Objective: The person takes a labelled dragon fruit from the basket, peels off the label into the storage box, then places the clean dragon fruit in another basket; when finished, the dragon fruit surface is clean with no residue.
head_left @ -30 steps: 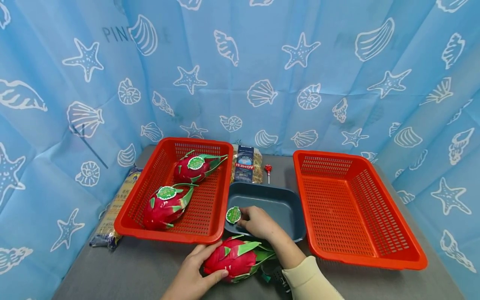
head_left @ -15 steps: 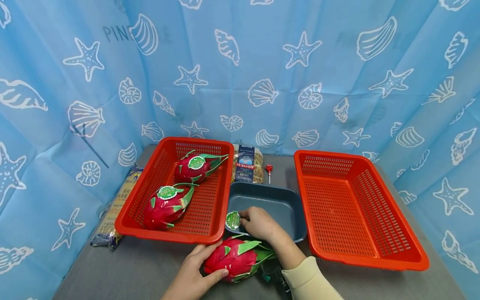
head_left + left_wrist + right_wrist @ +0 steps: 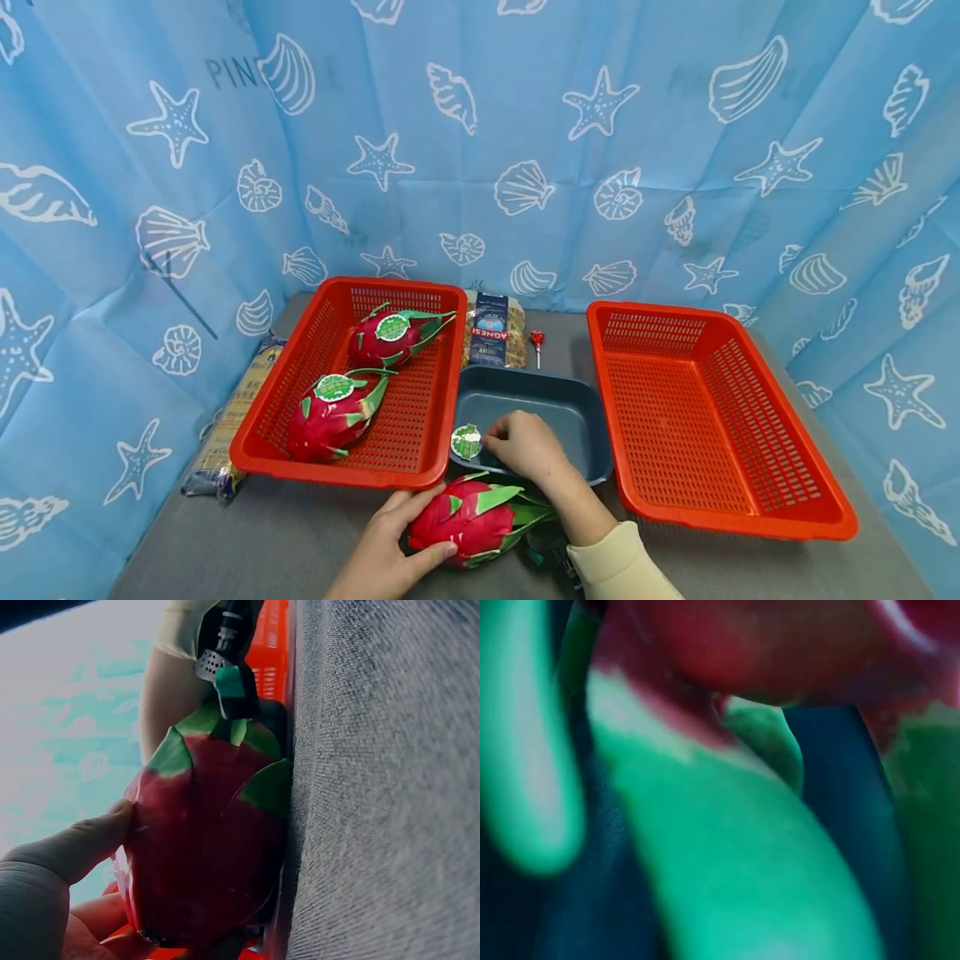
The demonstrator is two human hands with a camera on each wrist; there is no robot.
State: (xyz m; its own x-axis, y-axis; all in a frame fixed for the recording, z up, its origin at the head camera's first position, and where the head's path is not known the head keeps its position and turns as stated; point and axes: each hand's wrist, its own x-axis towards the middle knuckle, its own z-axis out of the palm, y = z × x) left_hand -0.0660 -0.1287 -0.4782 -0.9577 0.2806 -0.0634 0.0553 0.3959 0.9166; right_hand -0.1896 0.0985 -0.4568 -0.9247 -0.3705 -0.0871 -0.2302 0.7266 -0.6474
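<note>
At the near side of the grey tabletop (image 3: 232, 542), just in front of the dark pan (image 3: 577, 417) and the left red basket (image 3: 420, 417), a dragon fruit (image 3: 461, 529) lies on its side. The left hand (image 3: 390, 542) clasps its blunt end, thumb on the near flank and fingers on the far one, presumably so that the rounded body does not roll. The right hand (image 3: 528, 446) reaches over the pan with bent fingers beside a round green-and-white sticker (image 3: 467, 442) at the near left corner; whether the fingertips pinch it cannot be told. That careful finger position seems suited to something thin and flat. The fruit's long axis runs crosswise from left to right, roughly level, its leafy tip pointing right toward the right forearm (image 3: 577, 500).
</note>
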